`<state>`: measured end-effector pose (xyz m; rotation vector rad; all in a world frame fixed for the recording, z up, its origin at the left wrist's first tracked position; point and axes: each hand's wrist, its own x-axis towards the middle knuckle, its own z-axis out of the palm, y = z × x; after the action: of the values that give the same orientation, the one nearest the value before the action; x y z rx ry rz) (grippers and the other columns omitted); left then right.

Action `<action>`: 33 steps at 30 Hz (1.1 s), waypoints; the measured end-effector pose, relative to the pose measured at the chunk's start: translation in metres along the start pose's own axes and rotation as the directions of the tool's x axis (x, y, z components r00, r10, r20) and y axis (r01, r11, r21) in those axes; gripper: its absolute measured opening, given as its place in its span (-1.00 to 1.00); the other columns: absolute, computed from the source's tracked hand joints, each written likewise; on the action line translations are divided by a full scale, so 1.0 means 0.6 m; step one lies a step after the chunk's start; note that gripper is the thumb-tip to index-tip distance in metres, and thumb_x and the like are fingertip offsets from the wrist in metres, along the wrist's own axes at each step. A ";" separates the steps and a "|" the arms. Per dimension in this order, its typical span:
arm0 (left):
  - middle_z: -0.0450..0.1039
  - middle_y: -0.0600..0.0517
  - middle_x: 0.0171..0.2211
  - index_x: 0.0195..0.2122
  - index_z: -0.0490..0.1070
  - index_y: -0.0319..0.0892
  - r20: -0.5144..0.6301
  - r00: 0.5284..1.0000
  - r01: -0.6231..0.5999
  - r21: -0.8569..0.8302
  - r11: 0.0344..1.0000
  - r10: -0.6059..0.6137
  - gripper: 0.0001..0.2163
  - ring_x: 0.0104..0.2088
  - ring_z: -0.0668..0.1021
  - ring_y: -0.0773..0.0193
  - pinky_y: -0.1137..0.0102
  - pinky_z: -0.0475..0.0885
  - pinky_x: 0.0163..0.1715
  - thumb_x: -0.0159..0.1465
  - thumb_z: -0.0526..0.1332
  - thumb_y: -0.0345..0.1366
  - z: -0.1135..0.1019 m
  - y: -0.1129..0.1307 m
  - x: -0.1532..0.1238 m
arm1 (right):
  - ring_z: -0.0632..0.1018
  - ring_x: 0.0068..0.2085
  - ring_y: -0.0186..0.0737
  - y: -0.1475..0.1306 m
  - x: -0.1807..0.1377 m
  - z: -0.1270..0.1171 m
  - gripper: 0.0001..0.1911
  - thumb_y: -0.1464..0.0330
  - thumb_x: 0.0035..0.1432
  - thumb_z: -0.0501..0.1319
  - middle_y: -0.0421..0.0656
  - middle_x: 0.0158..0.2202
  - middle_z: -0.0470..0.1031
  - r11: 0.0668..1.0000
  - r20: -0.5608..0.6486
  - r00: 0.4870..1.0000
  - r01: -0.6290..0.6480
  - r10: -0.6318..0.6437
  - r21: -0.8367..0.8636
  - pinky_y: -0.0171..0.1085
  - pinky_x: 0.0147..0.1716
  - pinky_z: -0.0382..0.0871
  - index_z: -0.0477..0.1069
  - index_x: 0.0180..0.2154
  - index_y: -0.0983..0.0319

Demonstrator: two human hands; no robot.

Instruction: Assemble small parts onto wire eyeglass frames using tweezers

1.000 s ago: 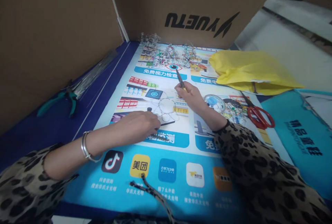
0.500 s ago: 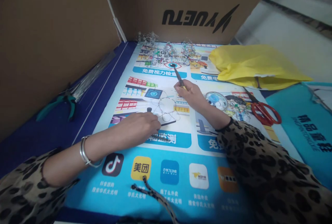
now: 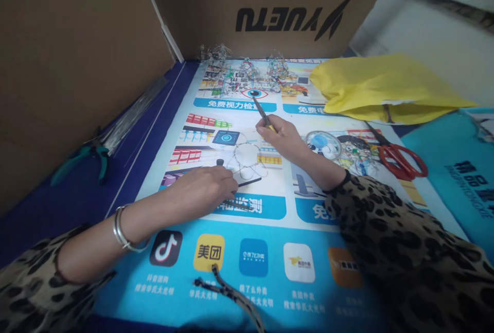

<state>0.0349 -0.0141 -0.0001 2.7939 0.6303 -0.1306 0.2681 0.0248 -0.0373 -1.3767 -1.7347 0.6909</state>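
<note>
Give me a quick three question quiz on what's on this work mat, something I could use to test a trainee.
1. True or false: the right hand holds a thin tool.
2. What lies nearest the yellow bag: A the red scissors, B the teal pliers, C the bracelet?
3. What wire item lies between the left hand and the right hand?

Key: 1 true. 2 A. 3 the wire loop frame.
</note>
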 end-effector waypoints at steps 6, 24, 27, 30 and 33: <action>0.40 -0.01 -0.37 -0.33 0.41 -0.20 -0.010 1.000 0.012 -0.017 1.000 -0.012 -0.80 -0.30 0.44 0.26 0.37 0.30 -0.31 0.29 0.00 -0.33 0.002 0.000 0.001 | 0.29 -0.47 -0.36 0.002 0.001 0.001 -0.81 0.23 0.08 0.10 -0.27 -0.51 0.29 1.000 0.000 1.000 -0.006 0.006 -0.003 -0.34 -0.45 0.14 0.32 -0.37 0.22; 0.40 -0.03 -0.38 -0.34 0.37 -0.22 -0.064 0.998 -0.015 0.047 0.999 0.018 -0.81 -0.32 0.44 0.24 0.35 0.31 -0.32 0.29 -0.01 -0.32 0.011 0.000 0.000 | 0.30 -0.45 -0.35 0.001 -0.001 0.000 -0.81 0.23 0.08 0.09 -0.27 -0.50 0.30 1.000 0.010 1.000 -0.014 0.014 -0.011 -0.34 -0.44 0.17 0.33 -0.35 0.21; 0.40 -0.04 -0.36 -0.33 0.36 -0.21 -0.074 0.997 -0.010 0.069 0.998 0.015 -0.82 -0.31 0.44 0.22 0.34 0.31 -0.33 0.28 0.00 -0.32 0.011 0.002 -0.001 | 0.30 -0.45 -0.35 0.001 -0.002 0.000 -0.81 0.23 0.07 0.09 -0.27 -0.49 0.30 1.000 0.008 1.000 -0.005 0.005 -0.015 -0.33 -0.42 0.17 0.33 -0.35 0.21; 0.40 -0.04 -0.36 -0.33 0.36 -0.21 -0.080 0.997 -0.015 0.068 0.998 0.021 -0.84 -0.31 0.44 0.22 0.35 0.30 -0.33 0.28 0.01 -0.33 0.012 0.001 -0.001 | 0.30 -0.45 -0.35 0.000 -0.002 0.000 -0.80 0.22 0.07 0.09 -0.26 -0.49 0.30 1.000 0.009 1.000 -0.009 0.009 -0.012 -0.33 -0.43 0.17 0.33 -0.35 0.22; 0.40 -0.03 -0.35 -0.34 0.36 -0.20 -0.070 0.998 0.000 0.026 1.000 0.001 -0.83 -0.30 0.44 0.23 0.36 0.30 -0.32 0.28 0.01 -0.31 0.013 -0.001 0.000 | 0.30 -0.45 -0.35 0.000 -0.002 0.000 -0.80 0.22 0.08 0.09 -0.26 -0.49 0.30 1.000 0.009 1.000 -0.012 0.012 -0.003 -0.34 -0.43 0.17 0.33 -0.34 0.22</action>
<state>0.0344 -0.0157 -0.0078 2.8343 0.6489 -0.0410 0.2681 0.0236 -0.0375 -1.3889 -1.7365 0.7024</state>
